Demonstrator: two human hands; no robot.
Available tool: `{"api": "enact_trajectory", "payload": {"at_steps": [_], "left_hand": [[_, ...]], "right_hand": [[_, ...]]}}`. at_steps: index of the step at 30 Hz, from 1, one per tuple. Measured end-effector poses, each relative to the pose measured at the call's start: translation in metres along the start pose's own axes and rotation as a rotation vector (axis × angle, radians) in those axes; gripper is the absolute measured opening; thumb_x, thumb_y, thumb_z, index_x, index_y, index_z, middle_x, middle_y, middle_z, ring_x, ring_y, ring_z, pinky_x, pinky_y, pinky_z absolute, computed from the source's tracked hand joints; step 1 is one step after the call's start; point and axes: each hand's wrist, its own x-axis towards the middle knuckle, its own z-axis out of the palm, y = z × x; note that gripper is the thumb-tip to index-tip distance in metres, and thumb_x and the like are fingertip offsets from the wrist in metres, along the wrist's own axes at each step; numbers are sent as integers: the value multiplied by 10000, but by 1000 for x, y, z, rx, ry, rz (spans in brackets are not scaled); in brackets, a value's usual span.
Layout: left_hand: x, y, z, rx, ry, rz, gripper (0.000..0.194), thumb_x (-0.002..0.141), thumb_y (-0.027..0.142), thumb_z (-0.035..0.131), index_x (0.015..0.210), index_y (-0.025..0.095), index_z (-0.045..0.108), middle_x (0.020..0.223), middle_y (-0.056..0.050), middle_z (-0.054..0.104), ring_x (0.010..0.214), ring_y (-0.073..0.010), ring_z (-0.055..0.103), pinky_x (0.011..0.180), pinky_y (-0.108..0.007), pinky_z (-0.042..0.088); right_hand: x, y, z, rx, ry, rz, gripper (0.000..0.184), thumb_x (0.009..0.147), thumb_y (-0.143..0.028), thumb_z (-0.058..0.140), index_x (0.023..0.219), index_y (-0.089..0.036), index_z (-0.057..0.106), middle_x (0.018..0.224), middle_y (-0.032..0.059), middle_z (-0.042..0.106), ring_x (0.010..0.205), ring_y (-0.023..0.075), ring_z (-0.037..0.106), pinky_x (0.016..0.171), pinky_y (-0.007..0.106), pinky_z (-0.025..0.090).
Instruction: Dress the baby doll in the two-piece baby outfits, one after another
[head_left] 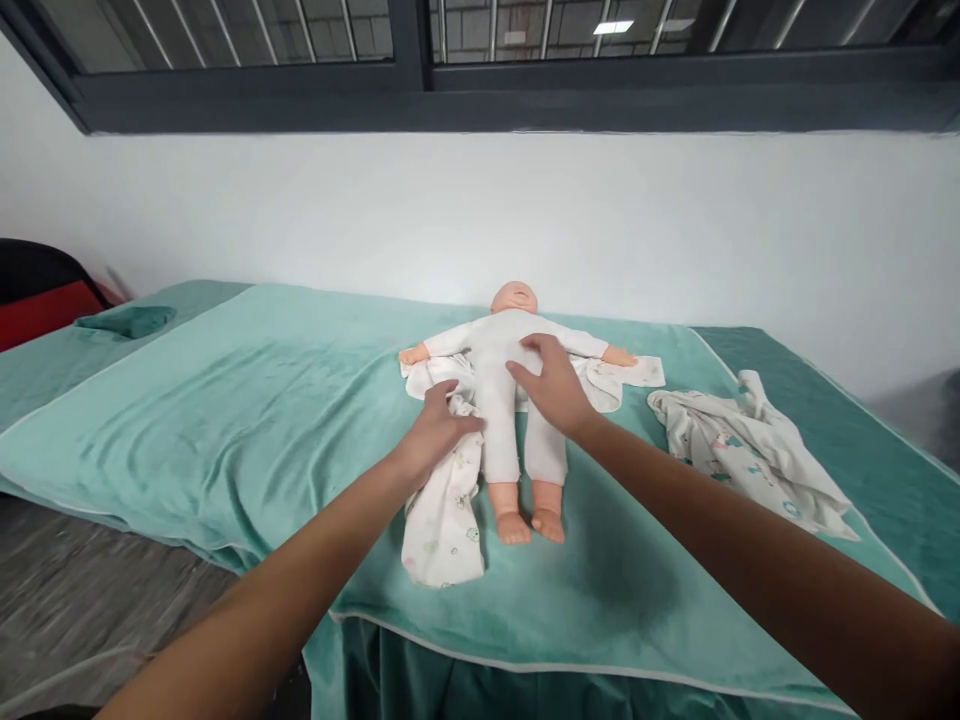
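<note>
The doll (495, 400) lies on its back on the green blanket (225, 400), head toward the wall (300, 220), arms spread wide and bare feet toward the person. A pale printed garment (445, 530) lies partly beneath it, and this much looks done: the cloth is laid out, with a sleeve (649, 372) reaching out beyond one of the doll's hands and a long panel running down beside the leg on the person's left. Not done, judging by how things lie: the doll's arms rest above the cloth rather than inside it, and nothing is closed over the white chest, so the stage looks early. A second garment (757, 450) sits crumpled on the right, well apart from the doll and, by its look, not in use.

The left hand (435, 430) is at the upper end of the long panel, just beside the doll's hip, thumb and fingers parted with some cloth between them; I cannot tell whether they pinch it. The right hand (559, 385) is over the doll's body, thumb and fingers well apart, with nothing visible in its grasp; whether it touches the body is unclear.

No brand, label or legible writing shows. Both garments carry small coloured prints, too fine to make out as words or clear figures
</note>
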Motion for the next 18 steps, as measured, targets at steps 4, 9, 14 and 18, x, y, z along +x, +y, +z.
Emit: {"api": "enact_trajectory", "payload": {"at_steps": [4, 9, 14, 18], "left_hand": [[11, 15, 9, 114, -61, 73, 748, 730, 423, 794, 1381, 206, 496, 1569, -154, 441, 1455, -317, 415, 1166, -401, 354], [51, 14, 15, 232, -289, -74, 645, 769, 572, 722, 1254, 160, 619, 1327, -161, 679, 1201, -344, 654, 1016, -422, 515], [82, 16, 18, 118, -477, -150, 692, 739, 695, 674, 1191, 171, 703, 1210, -144, 739, 1116, -328, 703, 924, -366, 583], [101, 13, 24, -11, -541, -235, 737, 703, 670, 705, 1219, 145, 693, 1166, -181, 744, 1073, -336, 715, 861, -363, 600]], "right_hand": [[34, 35, 2, -171, 68, 68, 654, 837, -461, 639, 1364, -114, 464, 1418, 221, 471, 1357, 357, 407, 1168, 523, 298], [87, 58, 6, -260, 24, 284, 884, 848, -599, 595, 1499, -67, 322, 1494, 270, 446, 1408, 411, 398, 1172, 543, 300], [129, 75, -3, -263, -201, 468, 1036, 870, -733, 503, 1579, -73, 138, 1438, 291, 543, 1358, 435, 500, 1130, 585, 357], [149, 92, -7, -232, -310, 438, 1028, 810, -821, 517, 1533, -124, 292, 1479, 273, 523, 1308, 434, 555, 1087, 562, 429]]}}
